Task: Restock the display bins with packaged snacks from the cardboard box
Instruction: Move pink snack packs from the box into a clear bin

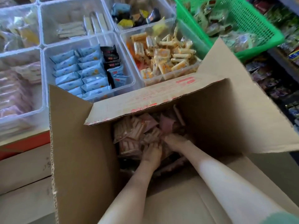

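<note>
Clear bins (pixel 90 88) of snacks; green basket (pixel 252 21); open cardboard box (pixel 77 143).

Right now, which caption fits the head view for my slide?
Left hand and right hand reach among pink snack packets inside the open cardboard box.

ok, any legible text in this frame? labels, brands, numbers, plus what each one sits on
No text reads clearly; nothing to quote.
Red print on the cardboard box flap: blurred, unreadable.
Marks on the blue packets: too small to read.
Red labels on the black packets: blurred.
Print on the yellow-white packets: blurred.
Print on the pink packets inside the box: blurred.
</note>
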